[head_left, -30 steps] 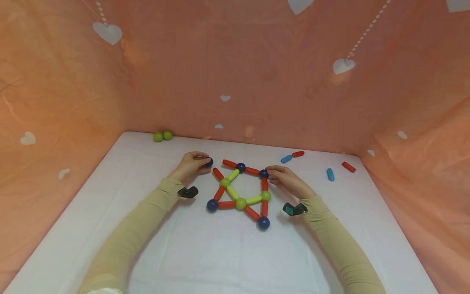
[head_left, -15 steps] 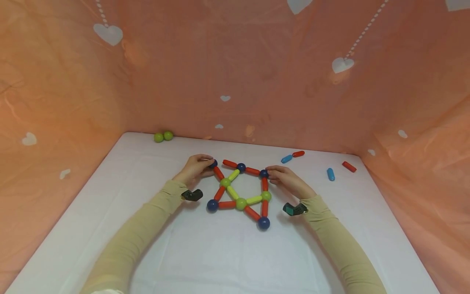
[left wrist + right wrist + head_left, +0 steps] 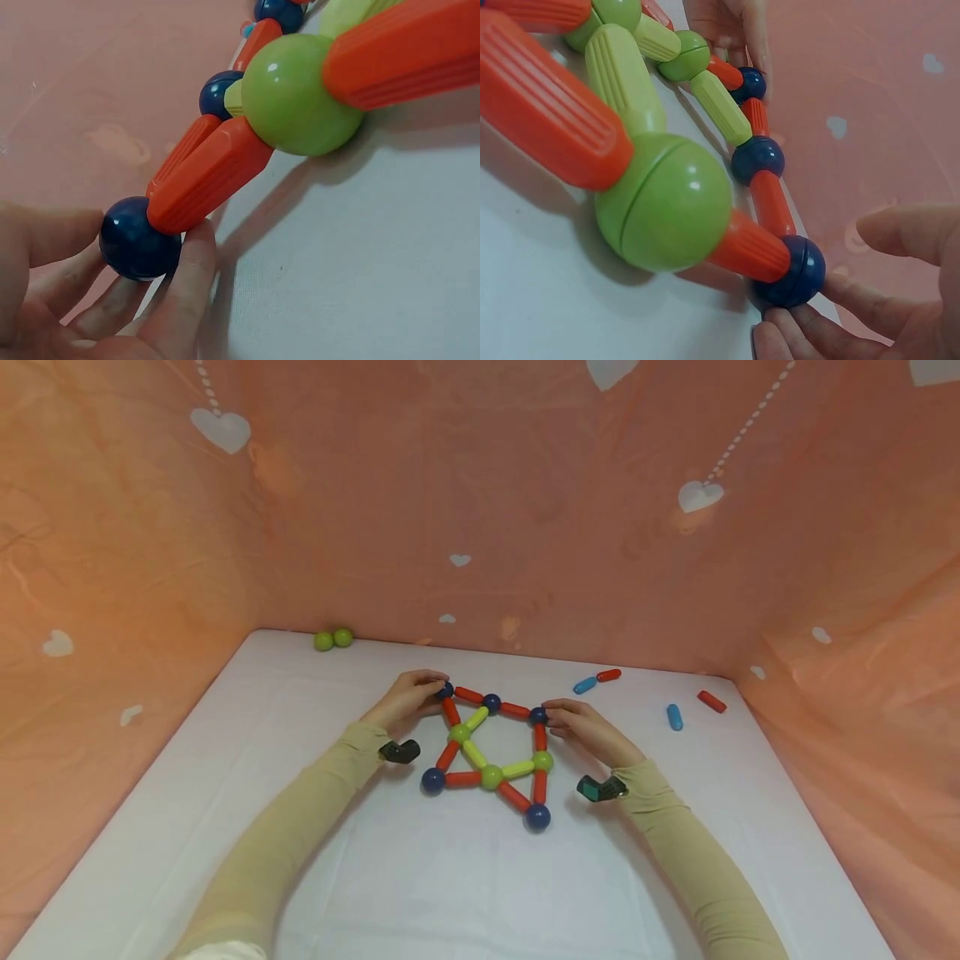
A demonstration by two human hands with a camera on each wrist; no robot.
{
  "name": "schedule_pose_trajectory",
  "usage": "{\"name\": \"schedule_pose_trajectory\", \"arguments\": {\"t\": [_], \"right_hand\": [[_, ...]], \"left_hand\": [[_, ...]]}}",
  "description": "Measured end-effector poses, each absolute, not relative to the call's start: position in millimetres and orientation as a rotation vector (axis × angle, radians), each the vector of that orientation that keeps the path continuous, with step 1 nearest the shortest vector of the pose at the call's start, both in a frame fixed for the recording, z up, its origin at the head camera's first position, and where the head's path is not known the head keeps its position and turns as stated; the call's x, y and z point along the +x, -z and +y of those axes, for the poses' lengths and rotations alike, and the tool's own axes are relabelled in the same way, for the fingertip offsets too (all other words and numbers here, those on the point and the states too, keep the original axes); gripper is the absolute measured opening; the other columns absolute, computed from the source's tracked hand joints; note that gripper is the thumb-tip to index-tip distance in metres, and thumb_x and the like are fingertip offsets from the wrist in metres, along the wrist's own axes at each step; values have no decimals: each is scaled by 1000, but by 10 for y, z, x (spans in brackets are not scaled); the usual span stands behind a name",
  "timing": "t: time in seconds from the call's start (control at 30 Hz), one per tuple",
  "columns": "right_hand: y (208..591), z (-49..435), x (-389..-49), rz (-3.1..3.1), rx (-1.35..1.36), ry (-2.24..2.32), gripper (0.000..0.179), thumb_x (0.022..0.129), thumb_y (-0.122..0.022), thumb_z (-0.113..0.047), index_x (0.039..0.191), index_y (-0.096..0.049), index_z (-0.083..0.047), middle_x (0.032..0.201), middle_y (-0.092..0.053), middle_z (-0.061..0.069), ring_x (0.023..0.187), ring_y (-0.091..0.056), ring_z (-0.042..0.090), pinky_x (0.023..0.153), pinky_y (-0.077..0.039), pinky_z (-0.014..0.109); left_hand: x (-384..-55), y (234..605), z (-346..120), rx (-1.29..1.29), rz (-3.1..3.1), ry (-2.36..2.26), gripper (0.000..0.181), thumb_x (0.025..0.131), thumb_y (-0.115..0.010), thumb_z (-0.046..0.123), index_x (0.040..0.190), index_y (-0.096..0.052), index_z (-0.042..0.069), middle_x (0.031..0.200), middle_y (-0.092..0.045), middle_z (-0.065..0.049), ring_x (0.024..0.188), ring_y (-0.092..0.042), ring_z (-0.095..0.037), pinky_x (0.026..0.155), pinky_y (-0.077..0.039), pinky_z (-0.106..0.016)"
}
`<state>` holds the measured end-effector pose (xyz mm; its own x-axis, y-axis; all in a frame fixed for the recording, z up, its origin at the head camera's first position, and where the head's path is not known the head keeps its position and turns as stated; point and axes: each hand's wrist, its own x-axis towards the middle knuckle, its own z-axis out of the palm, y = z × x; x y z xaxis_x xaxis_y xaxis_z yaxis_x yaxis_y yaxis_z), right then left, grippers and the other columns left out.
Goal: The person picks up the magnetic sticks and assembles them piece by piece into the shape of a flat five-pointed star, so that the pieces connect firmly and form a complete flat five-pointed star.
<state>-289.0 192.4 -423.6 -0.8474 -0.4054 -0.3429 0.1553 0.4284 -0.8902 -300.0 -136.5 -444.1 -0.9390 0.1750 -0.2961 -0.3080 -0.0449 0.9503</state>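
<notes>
On the white cloth lies a flat frame of red rods (image 3: 463,779), yellow-green rods (image 3: 518,769), green balls (image 3: 492,777) and dark blue balls (image 3: 537,817). My left hand (image 3: 405,697) pinches the dark blue ball (image 3: 136,241) at the far left corner; two red rods meet this ball. At the far right corner my right hand (image 3: 588,728) holds another dark blue ball (image 3: 799,274) lightly by the fingertips. One digit of that hand stands off the ball in the right wrist view. Between these corners sits a further dark blue ball (image 3: 491,702), joined by red rods.
Two green balls (image 3: 323,641) rest at the back left edge. At the back right lie a blue rod (image 3: 585,685) and a red rod (image 3: 609,675) end to end. Farther right are a blue rod (image 3: 675,717) and a red rod (image 3: 712,702). A pink curtain (image 3: 480,527) encloses the table.
My left hand has moved right with its dark blue ball, which now meets the ends of two red rods, closing the gap at the far left. The right hand has stayed put.
</notes>
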Motion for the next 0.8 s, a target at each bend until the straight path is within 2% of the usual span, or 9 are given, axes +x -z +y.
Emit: {"name": "schedule_pose_trajectory", "arguments": {"t": [0.13, 0.33, 0.57, 0.8], "right_hand": [[4250, 1929, -2892, 2172, -224, 1427, 51, 108, -42, -21, 152, -36, 4, 156, -39, 27, 140, -46, 38, 121, -37, 48], [4280, 1935, -2908, 2170, -215, 1428, 51, 108, -43, -21, 152, -36, 3, 156, -39, 26, 140, -46, 36, 121, -37, 47], [4290, 1925, -2903, 2169, -204, 1427, 49, 108, -43, -20, 151, -38, 2, 156, -41, 25, 138, -48, 34, 120, -39, 45], [4287, 1920, -2900, 2172, -204, 1434, 49, 107, -42, -19, 150, -39, 4, 155, -41, 26, 140, -46, 37, 121, -36, 48]], "left_hand": [[-3047, 4460, -1373, -99, 1954, -1986, 41, 108, -47, 12, 146, -48, 0, 152, -44, -21, 133, -52, -31, 111, -49, -40], [-3101, 4498, -1389, -27, 1938, -1931, 39, 110, -40, 15, 145, -49, 1, 152, -45, -20, 133, -53, -31, 111, -50, -41], [-3113, 4514, -1406, -3, 1858, -1923, 40, 111, -31, 14, 146, -51, 7, 155, -43, -13, 140, -47, -28, 118, -43, -43], [-3104, 4492, -1397, 10, 1814, -1912, 40, 111, -34, 13, 148, -49, 9, 148, -50, -16, 139, -48, -30, 119, -41, -45]]}}
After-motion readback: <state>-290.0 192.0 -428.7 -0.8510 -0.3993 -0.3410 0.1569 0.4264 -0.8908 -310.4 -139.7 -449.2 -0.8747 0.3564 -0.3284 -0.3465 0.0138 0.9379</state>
